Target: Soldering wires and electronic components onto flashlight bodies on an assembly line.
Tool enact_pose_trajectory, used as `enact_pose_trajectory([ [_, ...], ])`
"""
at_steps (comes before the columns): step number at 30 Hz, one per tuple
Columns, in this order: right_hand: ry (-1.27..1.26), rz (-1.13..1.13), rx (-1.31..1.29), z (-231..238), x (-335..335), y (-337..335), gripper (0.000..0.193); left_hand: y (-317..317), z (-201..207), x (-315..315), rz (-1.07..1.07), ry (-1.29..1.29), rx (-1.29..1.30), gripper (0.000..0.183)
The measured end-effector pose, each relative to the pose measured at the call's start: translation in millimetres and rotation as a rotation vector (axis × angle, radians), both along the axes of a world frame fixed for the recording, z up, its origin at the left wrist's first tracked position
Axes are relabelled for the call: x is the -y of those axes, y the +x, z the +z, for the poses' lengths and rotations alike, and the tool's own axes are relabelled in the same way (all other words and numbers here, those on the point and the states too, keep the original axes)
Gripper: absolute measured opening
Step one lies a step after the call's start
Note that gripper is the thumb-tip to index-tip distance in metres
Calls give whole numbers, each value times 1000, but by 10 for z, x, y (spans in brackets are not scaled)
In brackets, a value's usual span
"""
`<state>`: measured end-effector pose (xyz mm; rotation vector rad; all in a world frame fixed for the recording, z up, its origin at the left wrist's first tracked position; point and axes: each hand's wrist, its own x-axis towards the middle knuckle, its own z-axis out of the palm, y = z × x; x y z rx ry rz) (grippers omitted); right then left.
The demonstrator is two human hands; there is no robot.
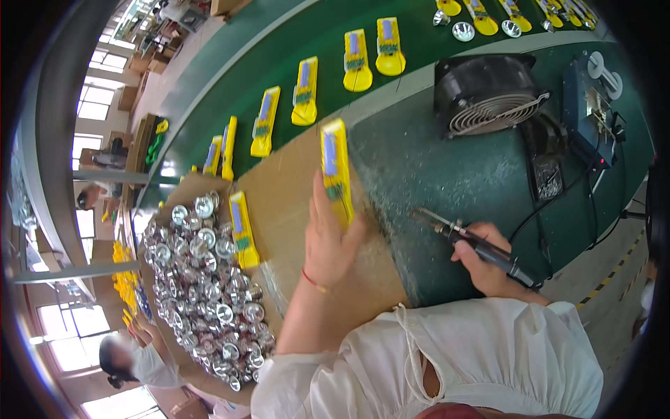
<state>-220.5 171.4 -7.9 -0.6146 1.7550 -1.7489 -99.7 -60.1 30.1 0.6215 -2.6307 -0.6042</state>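
Observation:
My left hand is closed on the lower end of a yellow torch housing, its fingers along the left edge and its thumb at the right. A blue-purple battery and a small green circuit board sit inside this open housing. In my right hand is a soldering iron with a black handle, its metal tip pointing left over the green bench, apart from the housing. Another yellow housing lies on the cardboard left of my left hand, beside a heap of shiny reflector cups.
Several more housings lie along the green conveyor belt, some at the far right beside loose reflectors. A black fan stands behind the iron. Right of it are a blue soldering station and cables. Another person works at the left.

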Motion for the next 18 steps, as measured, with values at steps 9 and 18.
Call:
enact_pose_trajectory([
  [9, -76, -23, -14, -53, 89, -19, 14, -2083, 15, 1548, 230, -240, 332, 75],
  [18, -98, -77, -58, -190, 68, -4, 22, -2434, -514, 949, 176, -353, 50, 27],
])
